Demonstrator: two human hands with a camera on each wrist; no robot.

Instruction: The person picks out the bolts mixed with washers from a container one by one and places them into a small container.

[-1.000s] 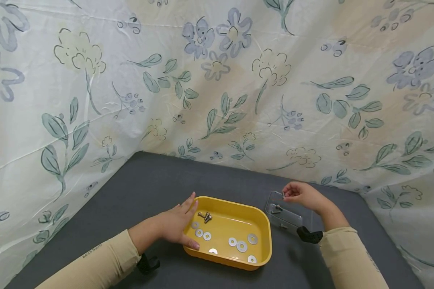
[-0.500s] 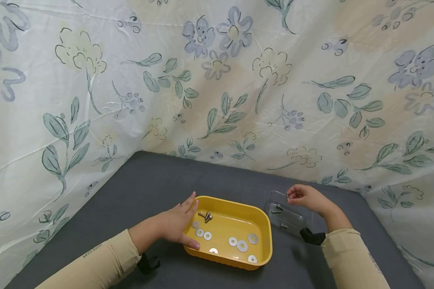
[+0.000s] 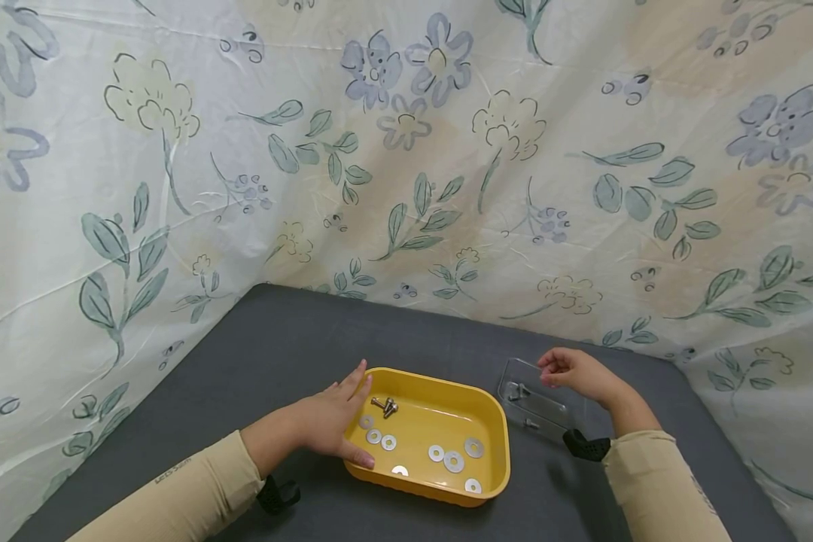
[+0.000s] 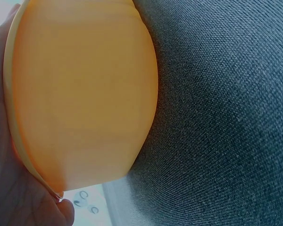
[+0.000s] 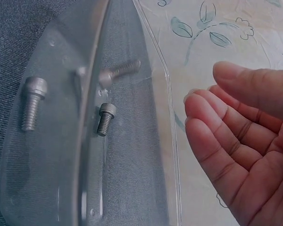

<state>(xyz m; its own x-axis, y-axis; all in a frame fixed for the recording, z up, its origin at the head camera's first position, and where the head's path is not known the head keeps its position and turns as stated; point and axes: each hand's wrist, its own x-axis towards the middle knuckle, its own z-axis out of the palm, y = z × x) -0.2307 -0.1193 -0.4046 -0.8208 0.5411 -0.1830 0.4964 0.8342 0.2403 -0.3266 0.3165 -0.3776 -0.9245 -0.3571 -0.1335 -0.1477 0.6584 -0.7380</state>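
My left hand [image 3: 332,418] rests spread over the left end of a yellow tray [image 3: 440,380], straight fingers along its rim and thumb over the near side. Inside the tray are several metal screws [image 3: 388,409] and several flat washers [image 3: 453,461]. My right hand [image 3: 576,373] hovers above a clear plastic box [image 3: 549,409], thumb and fingertips parted and holding nothing. In the right wrist view, one screw [image 5: 121,73] is blurred, with another screw [image 5: 105,119] below it. A third screw [image 5: 34,103] lies across the divider [image 5: 87,117].
A dark grey cloth-covered surface [image 3: 291,339] lies under tray and box. Floral fabric [image 3: 406,188] hangs round the back and sides. The clear box stands close to the tray's right end, and a black wrist strap [image 3: 586,444] overlaps its near corner.
My right hand has shifted slightly right, and its pinching fingers have parted, letting go of a screw now blurred over the clear box. The left hand and tray have stayed put.
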